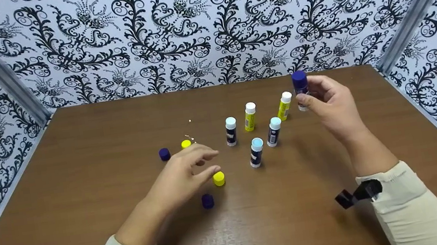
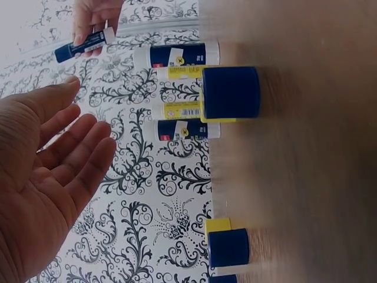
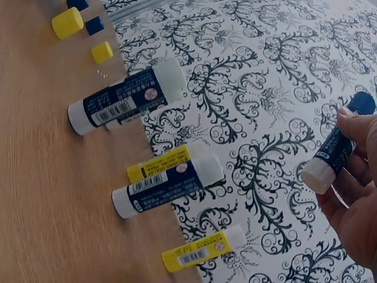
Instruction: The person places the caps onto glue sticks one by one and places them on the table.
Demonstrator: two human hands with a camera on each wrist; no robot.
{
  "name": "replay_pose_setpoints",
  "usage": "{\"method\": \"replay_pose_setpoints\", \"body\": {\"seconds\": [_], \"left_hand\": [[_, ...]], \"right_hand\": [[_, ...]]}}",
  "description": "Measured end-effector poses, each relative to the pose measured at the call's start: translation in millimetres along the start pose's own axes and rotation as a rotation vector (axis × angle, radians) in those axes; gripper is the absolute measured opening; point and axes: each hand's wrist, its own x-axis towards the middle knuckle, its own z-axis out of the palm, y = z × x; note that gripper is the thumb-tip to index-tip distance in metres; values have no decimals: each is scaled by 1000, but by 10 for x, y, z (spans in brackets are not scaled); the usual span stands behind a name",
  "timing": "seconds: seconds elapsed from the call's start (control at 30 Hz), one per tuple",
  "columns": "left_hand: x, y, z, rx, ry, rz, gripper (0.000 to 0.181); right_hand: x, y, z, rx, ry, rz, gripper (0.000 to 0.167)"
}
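My right hand (image 1: pixel 337 112) grips a navy glue stick (image 1: pixel 299 81) with its dark blue cap on, raised at the right; the right wrist view shows its white base (image 3: pixel 318 178). My left hand (image 1: pixel 182 172) hovers with loosely bent fingers, holding nothing, beside a yellow cap (image 1: pixel 219 178). Between the hands stand uncapped glue sticks: navy ones at the front (image 1: pixel 256 153), left (image 1: pixel 231 132) and right (image 1: pixel 274 132), and yellow ones at the back left (image 1: pixel 250 118) and back right (image 1: pixel 284 106).
Near the left hand lie a dark blue cap (image 1: pixel 208 201), another dark blue cap (image 1: pixel 164 154) and a yellow cap (image 1: pixel 186 144) partly hidden behind that hand. Small pale crumbs (image 1: pixel 190 137) dot the brown table (image 1: pixel 91 157). Patterned walls (image 1: pixel 205 30) border its back and sides.
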Motion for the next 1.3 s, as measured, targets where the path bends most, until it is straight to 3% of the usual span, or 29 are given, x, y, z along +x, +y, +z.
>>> {"method": "replay_pose_setpoints", "body": {"seconds": [0.13, 0.4, 0.53, 0.73, 1.03, 1.3], "left_hand": [[7, -44, -25, 1, 23, 1, 30], [24, -157, -87, 4, 83, -16, 29], [35, -200, -132, -17, 109, -54, 29], [48, -269, -179, -47, 94, -119, 28], [51, -400, -236, -42, 97, -124, 27], [38, -512, -290, 0, 60, -173, 28]], "right_hand": [[40, 69, -33, 10, 33, 2, 31], [102, 210, -123, -128, 108, 36, 37], [139, 299, -169, -130, 144, 60, 39], [169, 434, -228, -109, 187, 126, 34], [205, 634, -293, -148, 214, 135, 35], [216, 765, -330, -171, 221, 165, 32]]}}
